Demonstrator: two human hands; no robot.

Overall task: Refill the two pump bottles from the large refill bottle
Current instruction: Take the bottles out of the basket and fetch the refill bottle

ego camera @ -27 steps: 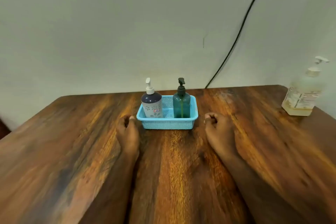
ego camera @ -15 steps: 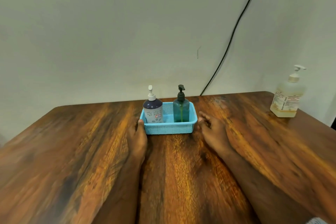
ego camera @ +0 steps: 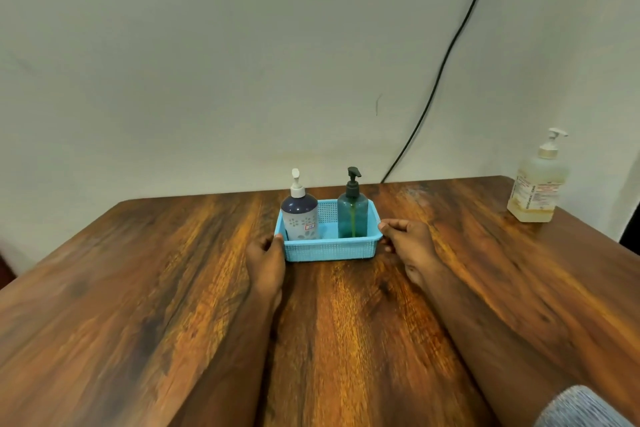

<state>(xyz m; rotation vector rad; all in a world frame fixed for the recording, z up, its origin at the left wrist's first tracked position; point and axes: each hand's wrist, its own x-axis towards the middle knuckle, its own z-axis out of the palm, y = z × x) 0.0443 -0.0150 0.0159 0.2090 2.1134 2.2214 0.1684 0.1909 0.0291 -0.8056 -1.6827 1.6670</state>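
A light blue plastic basket (ego camera: 329, 249) stands on the wooden table (ego camera: 173, 288) near its far edge. Inside it stand two pump bottles: a white and dark blue one (ego camera: 300, 218) on the left and a dark green translucent one (ego camera: 352, 215) on the right. My left hand (ego camera: 266, 258) grips the basket's left end, thumb on the rim. My right hand (ego camera: 407, 243) grips the right end the same way. The large refill bottle (ego camera: 536, 189), pale with a white pump, stands alone at the table's far right corner.
A plain wall rises right behind the table. A black cable (ego camera: 440, 73) runs down the wall to the table's back edge behind the basket. A grey sleeve (ego camera: 581, 407) shows at the bottom right.
Both hands moved forward from resting on the table beside the basket and closed on its two ends. The view shifted, with the refill bottle now further left in the frame.
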